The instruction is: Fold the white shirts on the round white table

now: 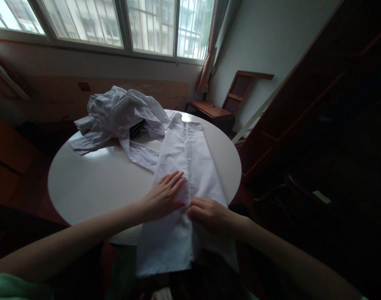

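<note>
A long white coat (pixel 202 158) lies spread over the round table, its front edges meeting along the middle. Its lower end hangs over the near rim of the table. My left hand (pixel 165 196) rests flat on the left panel beside the middle seam, fingers stretched out. Just right of the seam, my right hand (pixel 209 212) is closed, with its curled fingers pinching the edge of the cloth. One sleeve (pixel 143 156) reaches out to the left across the table. The right fingertips are partly hidden.
The round white table (pixel 93 187) carries a crumpled heap of white clothes (pixel 115 108) at its far left, with a dark striped item (pixel 137 128) showing beneath. A wooden chair (pixel 212 109) stands behind the table. A dark wooden piece of furniture (pixel 280 125) is at the right.
</note>
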### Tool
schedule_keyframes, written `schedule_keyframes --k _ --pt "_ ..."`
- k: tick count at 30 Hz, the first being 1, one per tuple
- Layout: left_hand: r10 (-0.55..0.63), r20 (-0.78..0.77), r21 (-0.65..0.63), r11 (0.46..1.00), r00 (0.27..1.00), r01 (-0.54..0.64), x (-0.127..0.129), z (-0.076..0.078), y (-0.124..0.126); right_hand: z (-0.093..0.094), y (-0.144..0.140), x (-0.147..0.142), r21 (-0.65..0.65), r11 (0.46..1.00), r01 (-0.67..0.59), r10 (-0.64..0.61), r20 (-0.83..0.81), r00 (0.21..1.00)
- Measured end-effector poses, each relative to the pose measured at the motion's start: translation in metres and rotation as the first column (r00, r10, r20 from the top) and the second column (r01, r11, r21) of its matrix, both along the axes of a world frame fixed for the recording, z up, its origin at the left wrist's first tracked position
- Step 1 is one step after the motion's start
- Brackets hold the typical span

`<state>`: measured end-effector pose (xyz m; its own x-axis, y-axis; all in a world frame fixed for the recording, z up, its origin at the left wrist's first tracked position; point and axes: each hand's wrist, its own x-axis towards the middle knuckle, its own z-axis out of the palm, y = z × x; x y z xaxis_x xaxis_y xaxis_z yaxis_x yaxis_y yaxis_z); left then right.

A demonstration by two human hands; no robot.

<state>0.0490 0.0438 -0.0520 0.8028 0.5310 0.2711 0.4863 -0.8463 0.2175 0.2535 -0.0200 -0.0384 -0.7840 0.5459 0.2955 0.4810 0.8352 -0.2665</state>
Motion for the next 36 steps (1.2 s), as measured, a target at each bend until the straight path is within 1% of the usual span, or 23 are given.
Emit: schedule_keyframes --k 2,4,5,7,9,11,12,13,16,18,20,21,23,25,27,29,31,34,36 --pt "-0.043 -0.082 -0.017 0.999 0.996 0.042 0.002 -0.007 0.006 0.005 -0.002 -0.001 -0.012 1.0 0.017 -0.018 -0.088 0.996" --pt "-0.112 -0.113 -0.046 0.993 0.987 0.107 0.004 -0.011 0.007 0.008 -0.003 -0.002 -0.029 0.999 0.032 -0.036 -0.154 0.987" --pt "-0.145 -0.114 -0.058 0.989 0.983 0.139 0.005 -0.012 0.007 0.008 -0.003 -0.003 -0.038 0.999 0.024 -0.029 -0.16 0.987" --pt "-0.2 -0.097 -0.088 0.978 0.975 0.192 0.006 -0.009 0.005 0.004 -0.002 -0.004 -0.049 0.999 -0.006 0.001 -0.113 0.994" --pt "-0.247 -0.058 -0.128 0.963 0.967 0.238 0.007 -0.005 0.006 -0.002 -0.001 -0.004 -0.052 0.998 -0.023 0.021 -0.027 0.999" --pt "-0.28 0.024 -0.184 0.942 0.96 0.28 0.007 -0.001 0.009 -0.007 0.0 -0.004 -0.052 0.999 -0.013 0.015 0.033 0.999" --pt "-0.27 0.087 -0.217 0.934 0.959 0.283 0.007 -0.001 0.011 -0.008 0.001 -0.003 -0.058 0.998 -0.006 0.009 0.049 0.999" --pt "-0.232 0.16 -0.248 0.931 0.96 0.266 0.008 -0.002 0.014 -0.008 0.001 -0.003 -0.068 0.998 -0.001 0.006 0.062 0.998" --pt "-0.02 0.363 -0.317 0.937 0.932 0.144 0.011 -0.012 0.021 -0.004 0.001 -0.004 -0.104 0.994 0.013 -0.005 0.08 0.997" --pt "0.064 0.413 -0.283 0.957 0.908 0.062 0.015 -0.019 0.024 -0.002 0.001 -0.005 -0.133 0.991 0.017 -0.006 0.084 0.996" --pt "0.077 0.384 -0.167 0.986 0.92 -0.013 0.019 -0.023 0.024 -0.001 0.002 -0.006 -0.15 0.989 0.009 0.001 0.062 0.998" --pt "0.052 0.34 -0.095 0.995 0.939 -0.021 0.02 -0.023 0.024 -0.002 0.003 -0.006 -0.159 0.987 0.002 0.005 0.046 0.999" --pt "-0.03 0.23 0.003 1.0 0.973 0.03 0.022 -0.023 0.023 -0.001 0.005 -0.006 -0.185 0.983 -0.005 0.007 0.011 1.0" --pt "-0.092 0.157 0.017 0.996 0.983 0.09 0.022 -0.021 0.022 0.001 0.006 -0.006 -0.226 0.974 -0.008 0.002 -0.027 1.0" --pt "-0.094 0.143 0.007 0.996 0.985 0.094 0.021 -0.021 0.022 0.003 0.006 -0.007 -0.25 0.968 0.001 -0.019 -0.069 0.997" --pt "-0.091 0.142 0.001 0.996 0.986 0.092 0.02 -0.021 0.022 0.003 0.005 -0.01 -0.243 0.97 0.006 -0.031 -0.097 0.995" --pt "-0.103 0.12 -0.005 0.994 0.987 0.105 0.02 -0.021 0.022 0.001 0.004 -0.012 -0.214 0.977 -0.004 -0.014 -0.083 0.996" --pt "-0.107 0.071 -0.01 0.994 0.992 0.108 0.021 -0.019 0.021 -0.005 0.002 -0.016 -0.177 0.984 -0.02 0.018 -0.013 1.0" --pt "-0.097 0.06 -0.007 0.995 0.993 0.097 0.021 -0.017 0.019 -0.006 -0.002 -0.018 -0.15 0.989 -0.006 0.009 0.018 1.0"
